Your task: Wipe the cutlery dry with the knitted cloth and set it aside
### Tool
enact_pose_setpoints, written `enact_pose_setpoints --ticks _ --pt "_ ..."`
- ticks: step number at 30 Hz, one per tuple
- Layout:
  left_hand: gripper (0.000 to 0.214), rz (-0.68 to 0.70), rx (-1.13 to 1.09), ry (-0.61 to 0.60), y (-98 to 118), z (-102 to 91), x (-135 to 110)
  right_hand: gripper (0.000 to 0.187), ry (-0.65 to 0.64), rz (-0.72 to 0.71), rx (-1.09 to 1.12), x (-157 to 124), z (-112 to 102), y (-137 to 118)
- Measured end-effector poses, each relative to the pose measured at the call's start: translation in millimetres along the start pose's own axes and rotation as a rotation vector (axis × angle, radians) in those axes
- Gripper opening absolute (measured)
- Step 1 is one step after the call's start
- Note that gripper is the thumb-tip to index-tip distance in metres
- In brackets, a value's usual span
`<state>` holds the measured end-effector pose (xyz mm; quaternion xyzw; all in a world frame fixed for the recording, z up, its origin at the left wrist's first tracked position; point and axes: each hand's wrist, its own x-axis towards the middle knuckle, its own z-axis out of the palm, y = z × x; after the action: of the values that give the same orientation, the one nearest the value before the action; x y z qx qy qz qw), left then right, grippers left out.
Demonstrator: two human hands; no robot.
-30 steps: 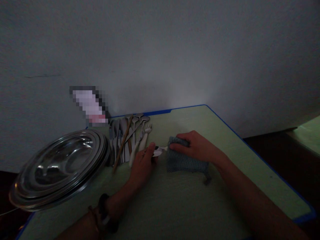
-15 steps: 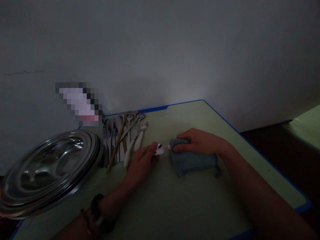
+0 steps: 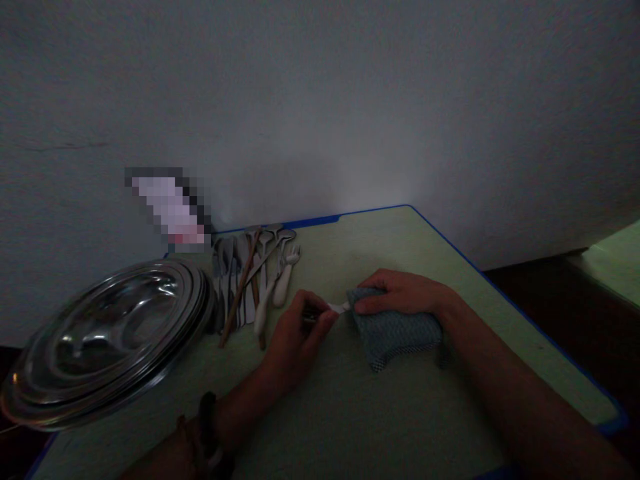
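Observation:
My left hand [image 3: 295,337] is closed in a pinch on one end of a small white-handled utensil [image 3: 336,308], just above the pale green table [image 3: 350,413]. The utensil's other end runs into a folded grey-blue cloth [image 3: 397,333]. My right hand [image 3: 405,293] lies over the top of that cloth with its fingers curled and pressed down on it, around the utensil's end. Which kind of utensil it is stays unclear in the dim light.
A stack of shiny steel plates [image 3: 110,340] overhangs the table's left edge. Beside it lies a row of cutlery [image 3: 250,280] with metal spoons, white-handled pieces and wooden sticks. A pale wall stands close behind. The table has a blue rim.
Both hands, the utensil and the cloth have shifted a little to the right and nearer to me. The left hand's pinch has tightened on the utensil's end.

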<state>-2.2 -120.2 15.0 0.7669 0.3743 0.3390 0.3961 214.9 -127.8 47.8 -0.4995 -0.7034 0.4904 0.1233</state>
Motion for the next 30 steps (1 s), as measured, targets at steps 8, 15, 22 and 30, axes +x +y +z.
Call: enact_pose_setpoints --ticks 8,15,22,30 --pt "0.009 -0.053 -0.098 0.124 -1.1 2.3 5.2 0.04 0.153 -0.107 -0.253 15.4 21.3 -9.9" --pt "0.028 0.023 -0.385 0.102 -10.6 0.7 2.6 0.039 0.195 -0.053 -0.008 -2.8 0.2 -2.2" --pt "0.013 0.316 -0.193 0.043 -6.5 -2.2 -2.8 0.046 -0.091 0.033 0.328 -12.2 1.1 -0.3" --pt "0.007 0.39 -0.03 0.057 -0.7 -4.5 -5.1 0.043 -0.115 0.076 0.259 -7.7 -2.2 6.2"
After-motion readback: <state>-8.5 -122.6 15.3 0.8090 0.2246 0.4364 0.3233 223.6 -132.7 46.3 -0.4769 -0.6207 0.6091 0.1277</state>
